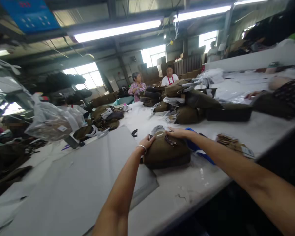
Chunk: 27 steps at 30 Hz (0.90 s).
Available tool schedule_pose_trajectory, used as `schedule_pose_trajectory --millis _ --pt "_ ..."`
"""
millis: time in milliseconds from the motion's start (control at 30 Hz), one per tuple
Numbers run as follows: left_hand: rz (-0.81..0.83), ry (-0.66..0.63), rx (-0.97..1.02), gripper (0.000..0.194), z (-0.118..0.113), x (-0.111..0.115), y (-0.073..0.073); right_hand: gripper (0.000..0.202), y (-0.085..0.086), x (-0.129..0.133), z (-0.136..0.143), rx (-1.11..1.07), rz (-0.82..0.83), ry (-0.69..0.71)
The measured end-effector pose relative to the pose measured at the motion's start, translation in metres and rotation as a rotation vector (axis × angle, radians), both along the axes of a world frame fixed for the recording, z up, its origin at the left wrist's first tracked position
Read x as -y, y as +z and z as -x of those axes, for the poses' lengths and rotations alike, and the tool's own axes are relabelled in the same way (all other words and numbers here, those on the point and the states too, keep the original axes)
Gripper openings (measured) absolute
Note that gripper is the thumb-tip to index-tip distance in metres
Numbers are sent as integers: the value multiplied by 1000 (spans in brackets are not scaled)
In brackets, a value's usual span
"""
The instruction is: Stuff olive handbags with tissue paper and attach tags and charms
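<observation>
An olive-brown bag (166,152) with a dark base and small dark straps on its front sits on the white table (201,183). At the bag's upper left, my left hand (147,143), with a bracelet at the wrist, rests against its edge, thumb on the fabric. My right hand (176,133) lies on the bag's upper right side, its fingers at the top edge. Both hands hold the bag between them. Crumpled pale wrapping (158,129) shows behind the bag's top. A blue item (192,144) lies partly beneath my right forearm.
Stacked brown bags (186,114) stand behind, with more at the left. Brown tags (232,144) lie to the right. A plastic bag (51,121) and large pale sheets (88,177) are at left. Two people stand across the table; another person's arm (287,95) reaches in from the right.
</observation>
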<state>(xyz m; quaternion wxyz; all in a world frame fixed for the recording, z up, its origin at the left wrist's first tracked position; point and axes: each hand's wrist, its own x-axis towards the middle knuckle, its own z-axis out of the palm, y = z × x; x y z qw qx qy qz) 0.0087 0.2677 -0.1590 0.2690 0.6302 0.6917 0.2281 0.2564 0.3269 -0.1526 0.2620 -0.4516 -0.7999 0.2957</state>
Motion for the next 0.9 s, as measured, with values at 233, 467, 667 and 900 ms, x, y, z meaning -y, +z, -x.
schedule_pose_trajectory --millis 233,467,667,900 --pt "-251 -55 21 43 -13 63 2 51 8 57 -11 -72 -223 -50" --pt "-622 -55 57 72 -31 148 4 74 -13 139 -36 -170 -539 -67" --pt "-630 -122 29 91 -28 202 31 20 -27 231 -71 -149 -714 89" --pt "-575 -485 -175 10 -33 237 54 22 28 248 -95 -365 -105 1"
